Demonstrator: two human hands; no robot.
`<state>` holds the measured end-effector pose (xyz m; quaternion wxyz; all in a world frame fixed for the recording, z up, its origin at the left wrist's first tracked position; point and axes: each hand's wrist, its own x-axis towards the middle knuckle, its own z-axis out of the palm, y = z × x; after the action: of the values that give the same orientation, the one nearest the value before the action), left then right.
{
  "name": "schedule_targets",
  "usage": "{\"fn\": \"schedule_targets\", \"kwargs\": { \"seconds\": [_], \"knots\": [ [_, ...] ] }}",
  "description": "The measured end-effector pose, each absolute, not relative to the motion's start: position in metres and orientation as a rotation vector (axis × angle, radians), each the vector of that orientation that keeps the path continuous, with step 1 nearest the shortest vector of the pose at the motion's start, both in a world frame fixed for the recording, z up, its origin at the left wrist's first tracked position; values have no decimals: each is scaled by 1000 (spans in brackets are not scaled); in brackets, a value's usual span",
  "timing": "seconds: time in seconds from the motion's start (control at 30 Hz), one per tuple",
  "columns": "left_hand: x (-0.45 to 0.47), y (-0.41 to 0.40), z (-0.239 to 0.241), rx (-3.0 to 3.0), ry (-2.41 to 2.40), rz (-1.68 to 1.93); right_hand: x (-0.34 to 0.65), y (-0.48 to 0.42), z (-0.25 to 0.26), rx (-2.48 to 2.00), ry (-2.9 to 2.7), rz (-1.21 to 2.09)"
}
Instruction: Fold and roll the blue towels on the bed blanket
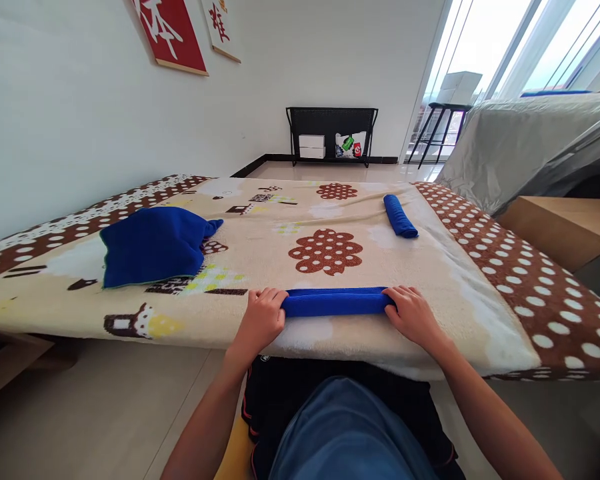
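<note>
A blue towel (pixel 336 303), folded into a long narrow strip, lies along the near edge of the bed in front of me. My left hand (pixel 264 317) is closed around its left end, and my right hand (pixel 409 312) grips the right end. Farther back on the right rests a rolled blue towel (pixel 400 216). To the left, a loose, crumpled blue towel (pixel 153 247) is heaped on the blanket.
A patterned blanket (pixel 260 260) with brown dotted borders covers the bed. Beyond stands a black rack (pixel 331 121) against the wall. At right are a cardboard box (pixel 565 227), plastic-covered furniture (pixel 520 137) and a black stool (pixel 439 123).
</note>
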<state>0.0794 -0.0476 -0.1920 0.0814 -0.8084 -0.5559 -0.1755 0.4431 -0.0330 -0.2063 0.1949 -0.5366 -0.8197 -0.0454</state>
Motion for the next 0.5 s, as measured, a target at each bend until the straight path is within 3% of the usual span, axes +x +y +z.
{"fn": "schedule_targets", "kwargs": {
  "seconds": [0.23, 0.5],
  "knots": [
    [118, -48, -194, -2368, -1595, -550, 413, -33, -214, -1339, -2271, -250],
    [182, -34, -210, -2570, -1330, -518, 364, -24, -224, -1171, -2354, -169]
  ]
}}
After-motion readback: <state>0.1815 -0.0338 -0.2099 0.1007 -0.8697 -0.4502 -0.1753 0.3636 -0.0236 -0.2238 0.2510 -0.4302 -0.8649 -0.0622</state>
